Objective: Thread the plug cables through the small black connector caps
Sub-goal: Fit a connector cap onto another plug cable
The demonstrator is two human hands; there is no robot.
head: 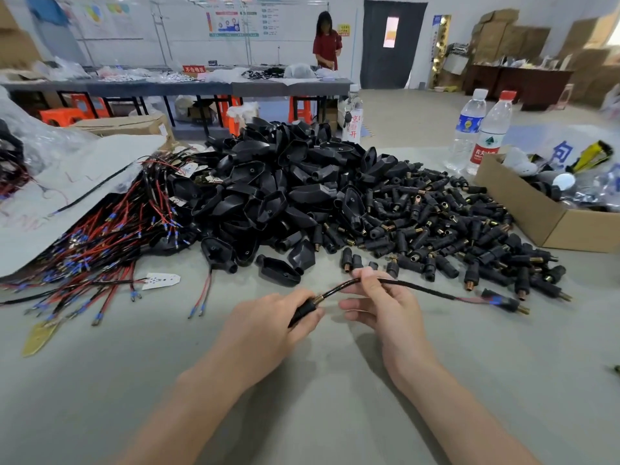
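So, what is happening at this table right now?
A person is working on one black cable. The left hand grips a small black connector cap, and the cable enters the cap's brass end. The right hand pinches the cable just beyond the cap. The far end of the cable lies on the table beside a pile of loose caps.

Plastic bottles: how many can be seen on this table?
3. One bottle stands behind the black pile; a blue-labelled bottle and a red-capped bottle stand together by the cardboard box. More may be hidden.
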